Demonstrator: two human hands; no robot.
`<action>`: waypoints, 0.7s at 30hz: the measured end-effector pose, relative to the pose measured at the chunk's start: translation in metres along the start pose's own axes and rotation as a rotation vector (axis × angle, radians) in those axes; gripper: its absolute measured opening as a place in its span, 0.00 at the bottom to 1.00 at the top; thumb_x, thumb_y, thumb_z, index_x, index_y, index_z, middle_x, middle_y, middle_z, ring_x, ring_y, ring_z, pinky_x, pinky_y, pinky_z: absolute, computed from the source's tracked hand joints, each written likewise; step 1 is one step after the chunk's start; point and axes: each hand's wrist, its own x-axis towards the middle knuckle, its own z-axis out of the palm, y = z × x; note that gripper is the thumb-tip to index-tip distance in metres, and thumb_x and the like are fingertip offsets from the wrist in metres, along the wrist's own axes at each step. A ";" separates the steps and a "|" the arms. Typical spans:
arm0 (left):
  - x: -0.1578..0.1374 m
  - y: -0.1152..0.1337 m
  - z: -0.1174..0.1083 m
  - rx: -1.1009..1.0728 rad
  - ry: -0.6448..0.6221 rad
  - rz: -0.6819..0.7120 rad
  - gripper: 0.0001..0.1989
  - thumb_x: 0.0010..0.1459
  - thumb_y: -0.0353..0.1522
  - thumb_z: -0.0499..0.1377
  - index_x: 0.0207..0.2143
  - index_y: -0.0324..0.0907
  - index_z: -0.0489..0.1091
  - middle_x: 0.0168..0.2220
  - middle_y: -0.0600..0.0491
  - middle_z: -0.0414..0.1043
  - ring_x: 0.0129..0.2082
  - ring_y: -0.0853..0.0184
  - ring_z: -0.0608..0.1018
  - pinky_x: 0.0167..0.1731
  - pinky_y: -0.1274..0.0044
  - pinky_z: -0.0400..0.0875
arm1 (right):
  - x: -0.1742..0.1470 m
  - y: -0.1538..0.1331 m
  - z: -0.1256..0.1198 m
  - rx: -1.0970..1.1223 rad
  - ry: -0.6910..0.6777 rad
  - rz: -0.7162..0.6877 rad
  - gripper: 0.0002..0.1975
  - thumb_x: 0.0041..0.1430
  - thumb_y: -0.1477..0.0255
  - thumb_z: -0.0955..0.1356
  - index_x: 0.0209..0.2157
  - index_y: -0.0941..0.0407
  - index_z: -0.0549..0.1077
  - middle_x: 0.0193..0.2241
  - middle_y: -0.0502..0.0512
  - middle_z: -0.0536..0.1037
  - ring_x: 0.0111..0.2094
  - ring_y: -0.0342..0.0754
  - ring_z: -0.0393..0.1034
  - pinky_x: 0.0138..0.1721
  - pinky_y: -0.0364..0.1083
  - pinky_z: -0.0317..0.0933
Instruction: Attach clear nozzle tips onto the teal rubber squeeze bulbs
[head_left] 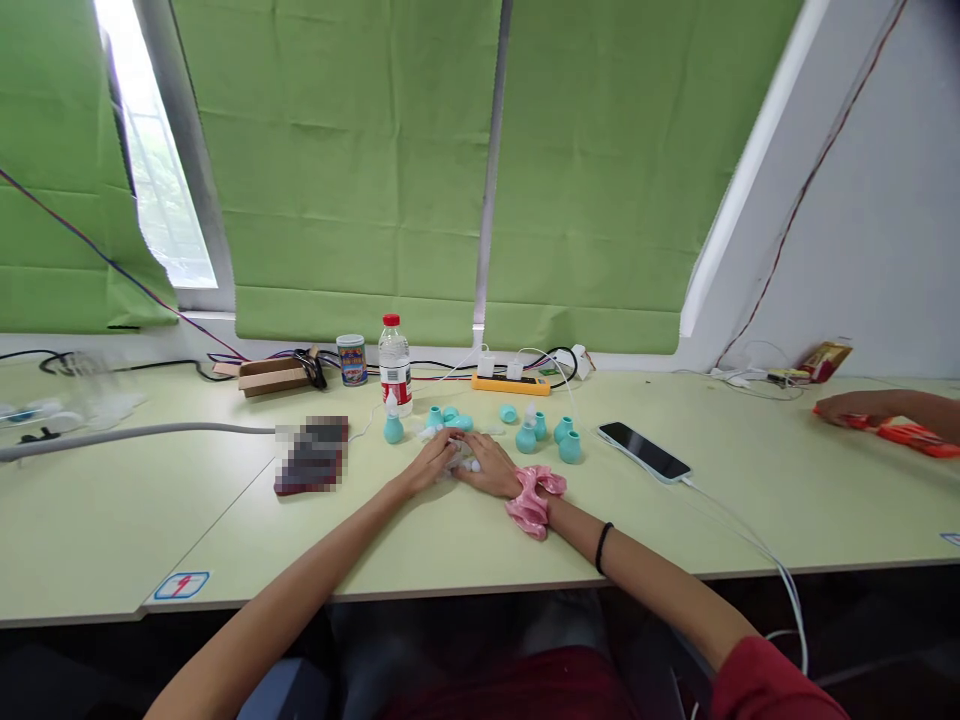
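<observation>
My left hand [431, 460] and my right hand [486, 467] rest on the table with fingertips meeting, fingers stretched out around a loose pile of small white and translucent pieces [466, 463]. Part of the pile is hidden under the fingers. A pink scrunchie [534, 500] circles my right wrist. Beyond the hands lie several teal bulb-shaped pieces, some on their sides [459, 422]. To the left stands a teal bulb [394, 430] with a white tip; right of my hands, another white-tipped teal bulb [526, 438] is near open-necked teal bulbs [570, 448].
A water bottle [395, 370], a can [352, 360] and a yellow power strip [510, 384] stand along the back. A phone [646, 452] trails a white cable at right. A blurred dark item [313, 455] lies left. Another person's hand [862, 406] touches orange packaging [919, 438].
</observation>
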 end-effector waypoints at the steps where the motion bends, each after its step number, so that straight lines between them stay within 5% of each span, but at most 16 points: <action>1: 0.001 -0.001 -0.001 -0.064 0.014 -0.032 0.15 0.58 0.35 0.41 0.46 0.41 0.56 0.43 0.48 0.62 0.44 0.64 0.65 0.45 0.71 0.59 | 0.002 0.001 0.002 -0.002 -0.008 -0.006 0.27 0.47 0.62 0.65 0.49 0.54 0.58 0.42 0.58 0.67 0.43 0.54 0.59 0.43 0.50 0.54; 5: 0.001 -0.001 -0.002 -0.125 0.090 -0.089 0.15 0.58 0.35 0.41 0.46 0.42 0.55 0.40 0.49 0.65 0.40 0.65 0.69 0.41 0.71 0.62 | 0.008 0.007 0.009 -0.032 -0.012 0.009 0.27 0.44 0.59 0.66 0.47 0.55 0.62 0.40 0.56 0.69 0.41 0.52 0.60 0.42 0.50 0.53; 9: 0.002 0.005 -0.006 0.227 0.232 0.016 0.10 0.55 0.31 0.45 0.36 0.41 0.62 0.38 0.49 0.64 0.41 0.64 0.67 0.43 0.71 0.60 | 0.011 0.010 0.012 -0.027 0.035 0.018 0.19 0.45 0.64 0.66 0.39 0.57 0.67 0.35 0.54 0.70 0.38 0.49 0.61 0.41 0.48 0.54; 12: 0.002 0.002 -0.008 0.438 0.325 0.024 0.13 0.51 0.28 0.46 0.41 0.40 0.60 0.42 0.47 0.60 0.45 0.62 0.63 0.46 0.69 0.58 | 0.011 0.012 0.011 -0.033 0.145 0.039 0.13 0.45 0.66 0.66 0.34 0.57 0.67 0.33 0.55 0.68 0.38 0.49 0.60 0.40 0.47 0.55; 17: 0.000 -0.010 -0.003 0.601 0.252 -0.066 0.25 0.47 0.28 0.51 0.50 0.37 0.50 0.49 0.42 0.53 0.50 0.56 0.56 0.48 0.64 0.54 | 0.014 0.022 0.012 -0.109 0.232 0.219 0.19 0.43 0.62 0.67 0.36 0.58 0.65 0.39 0.58 0.64 0.41 0.52 0.57 0.40 0.50 0.55; 21: 0.000 -0.012 -0.003 0.635 0.218 -0.129 0.23 0.49 0.26 0.49 0.49 0.39 0.53 0.49 0.44 0.53 0.50 0.55 0.57 0.47 0.63 0.55 | 0.016 0.032 0.014 -0.152 0.100 0.269 0.25 0.46 0.55 0.64 0.42 0.56 0.65 0.46 0.59 0.61 0.45 0.56 0.55 0.42 0.54 0.53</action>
